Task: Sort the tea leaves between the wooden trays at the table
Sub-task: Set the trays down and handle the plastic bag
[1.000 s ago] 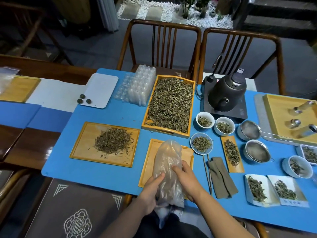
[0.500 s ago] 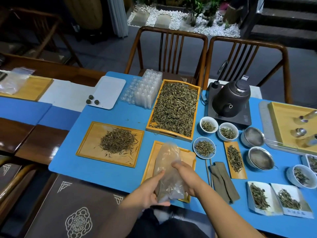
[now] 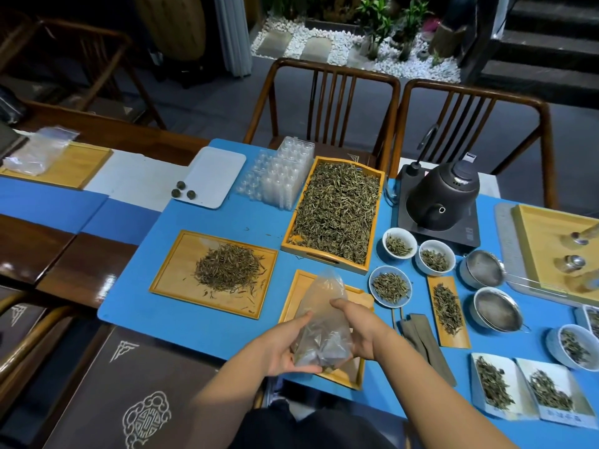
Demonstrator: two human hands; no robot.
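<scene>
The left hand [image 3: 285, 348] now sits under the plastic bag [image 3: 322, 325]; the right hand [image 3: 359, 328] moves to its side.

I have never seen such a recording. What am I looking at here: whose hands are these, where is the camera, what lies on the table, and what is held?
There is no machine here. A person wears one camera on the head, looking down at their own bare hands. The left hand and the right hand together hold a clear plastic bag with some tea leaves inside, above a small wooden tray. On the blue mat lie a flat tray with a leaf pile, a deep tray full of leaves, small bowls of tea and a dark kettle.
</scene>
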